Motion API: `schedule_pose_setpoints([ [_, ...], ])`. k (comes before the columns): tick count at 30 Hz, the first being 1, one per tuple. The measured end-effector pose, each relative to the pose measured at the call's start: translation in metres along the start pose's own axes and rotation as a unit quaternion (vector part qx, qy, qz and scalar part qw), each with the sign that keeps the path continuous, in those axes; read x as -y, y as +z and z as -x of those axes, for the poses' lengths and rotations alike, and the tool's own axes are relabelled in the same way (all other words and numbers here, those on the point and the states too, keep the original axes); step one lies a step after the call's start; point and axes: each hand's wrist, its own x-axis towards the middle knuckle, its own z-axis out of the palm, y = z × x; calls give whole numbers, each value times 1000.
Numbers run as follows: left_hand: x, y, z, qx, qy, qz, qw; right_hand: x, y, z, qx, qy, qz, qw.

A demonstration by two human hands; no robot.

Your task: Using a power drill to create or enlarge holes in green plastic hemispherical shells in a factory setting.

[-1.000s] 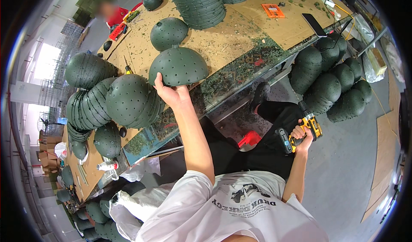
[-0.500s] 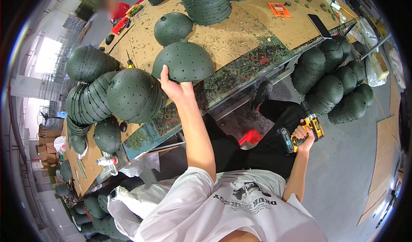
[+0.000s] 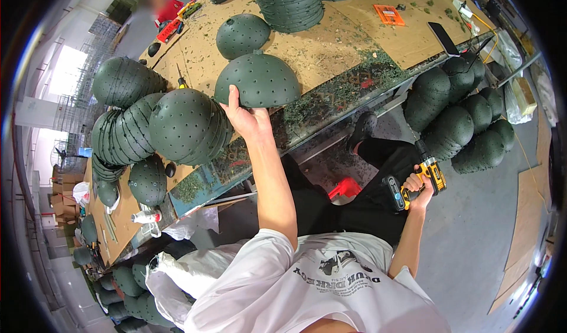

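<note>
Table (image 3: 221, 186) under cardboard (image 3: 333, 58), green scraps (image 3: 378, 62), dark domes (image 3: 258, 80); grey floor (image 3: 472, 215)

White short-sleeved T-shirt (image 3: 316, 291), black graphic print (image 3: 339, 264) on chest; black trousers (image 3: 360, 224); dark shoe (image 3: 362, 127)

A dark green dome (image 3: 257, 80) is showing small scattered holes and a little nub on its crown; its rounded side is facing up, and the left hand (image 3: 247, 118) is gripping its near rim over the table's (image 3: 354, 38) near side; a yellow-and-black power drill (image 3: 432, 175) is resting in the right hand (image 3: 418, 189), its chuck pointing away from the body, its dark battery jutting leftward.
</note>
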Motion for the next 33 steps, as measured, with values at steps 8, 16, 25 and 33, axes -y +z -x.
schedule_pose_setpoints([
  [8,-13,9,27,12,4,-83,996,-1,4,0,-7,3,-6,1000],
  [16,-28,-11,41,22,-42,-103,993,-1,3,0,-16,-2,0,1000],
  [25,-27,-17,44,53,-42,-129,989,-2,3,0,-12,-3,-2,1000],
  [33,-26,-15,48,58,-32,-123,990,-3,5,1,-15,-3,-3,1000],
])
